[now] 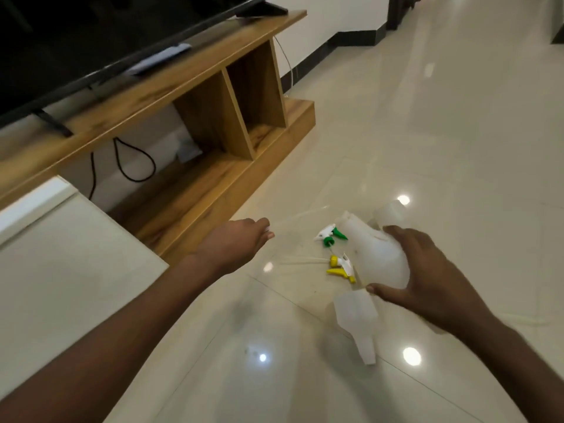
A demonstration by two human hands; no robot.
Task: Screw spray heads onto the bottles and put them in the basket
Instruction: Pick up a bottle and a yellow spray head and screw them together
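My right hand (427, 282) is shut on a white plastic bottle (375, 254), held tilted just above the floor. A second white bottle (355, 315) lies on the floor below it, neck towards me. Part of a third white bottle (390, 210) shows behind. A green-and-white spray head (331, 235) and a yellow-and-white spray head (341, 267) lie on the tiles, each with a thin clear tube. My left hand (238, 244) hovers left of the green head with its fingers curled; motion blur hides whether it pinches anything. No basket is in view.
A wooden TV stand (213, 154) with open shelves, dangling cables (134, 160) and a television (91, 35) runs along the left. A white panel (61, 254) sits at the near left. Glossy cream floor tiles (427, 132) stretch to the right.
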